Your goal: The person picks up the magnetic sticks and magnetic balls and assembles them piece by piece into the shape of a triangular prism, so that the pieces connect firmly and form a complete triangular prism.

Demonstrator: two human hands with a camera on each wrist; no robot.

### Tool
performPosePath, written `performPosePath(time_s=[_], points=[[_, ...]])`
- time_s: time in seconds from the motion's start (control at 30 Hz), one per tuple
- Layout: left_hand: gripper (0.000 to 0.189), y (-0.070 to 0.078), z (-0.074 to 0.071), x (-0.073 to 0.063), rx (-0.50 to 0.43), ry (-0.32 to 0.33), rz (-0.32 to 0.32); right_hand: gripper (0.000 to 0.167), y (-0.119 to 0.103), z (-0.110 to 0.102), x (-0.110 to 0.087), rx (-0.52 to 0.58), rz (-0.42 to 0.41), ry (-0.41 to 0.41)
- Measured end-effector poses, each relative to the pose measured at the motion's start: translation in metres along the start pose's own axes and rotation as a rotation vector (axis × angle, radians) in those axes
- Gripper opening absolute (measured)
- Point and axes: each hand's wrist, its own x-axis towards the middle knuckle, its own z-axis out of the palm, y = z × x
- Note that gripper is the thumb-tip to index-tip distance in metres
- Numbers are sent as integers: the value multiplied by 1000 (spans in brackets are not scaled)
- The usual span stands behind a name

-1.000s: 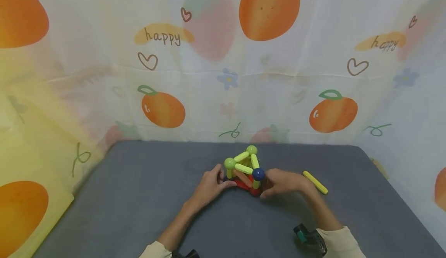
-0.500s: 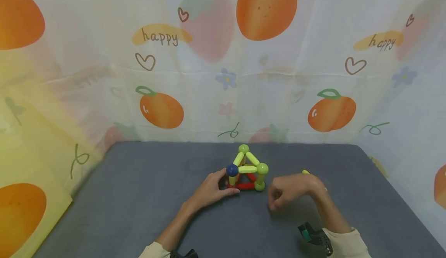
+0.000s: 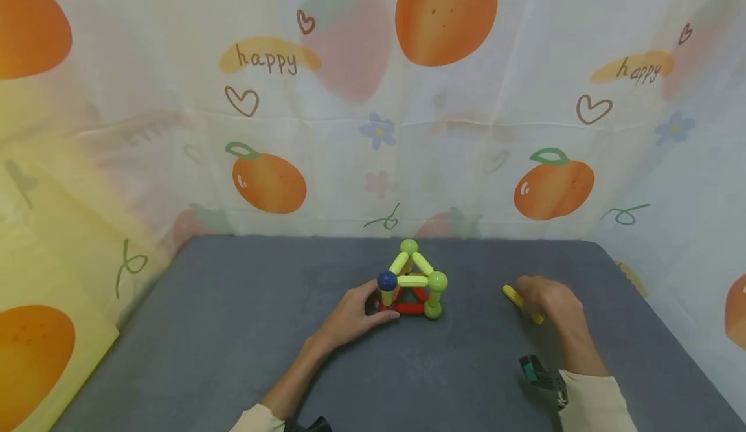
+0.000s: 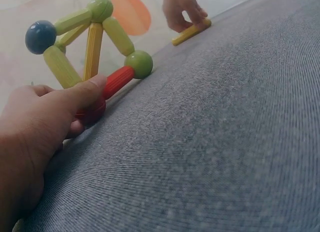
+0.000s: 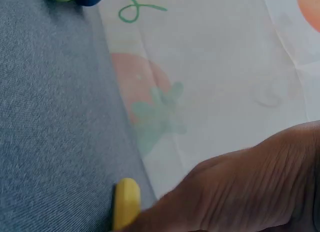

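Observation:
A prism-shaped frame of magnetic sticks and balls stands on the table, with light green sticks on top, red ones below. Its top corners are two green balls and a dark blue ball. My left hand grips the lower left corner, thumb and fingers round the red ball. Off to the right, my right hand reaches down over a yellow stick lying on the table. In the left wrist view its fingers pinch that yellow stick. The right fingertips are hidden in the head view.
A dark grey cloth covers the table. Right behind its far edge hangs a fruit-print curtain, which also runs along both sides. Dark wrist cameras sit on both forearms, the right one close over the table.
The frame has turned so its blue ball now sits at the front left. My right hand has left the frame and moved right to the yellow stick. My left hand keeps hold of the frame.

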Motion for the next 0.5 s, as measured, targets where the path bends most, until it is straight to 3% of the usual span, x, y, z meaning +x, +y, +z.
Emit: performPosePath(time_s=[0.07,0.2,0.4,0.5], points=[[33,0,0,0,7,-1,-8,34,-1,3,3,42,-41,-49],[35,0,0,0,8,-5,-22,42,-11,3,5,129,-210,-149],[35,-1,0,0,14,-4,-15,23,-49,-4,-2,185,-503,-292],[34,-1,0,0,29,3,-2,14,-76,-3,-5,202,-599,-298]])
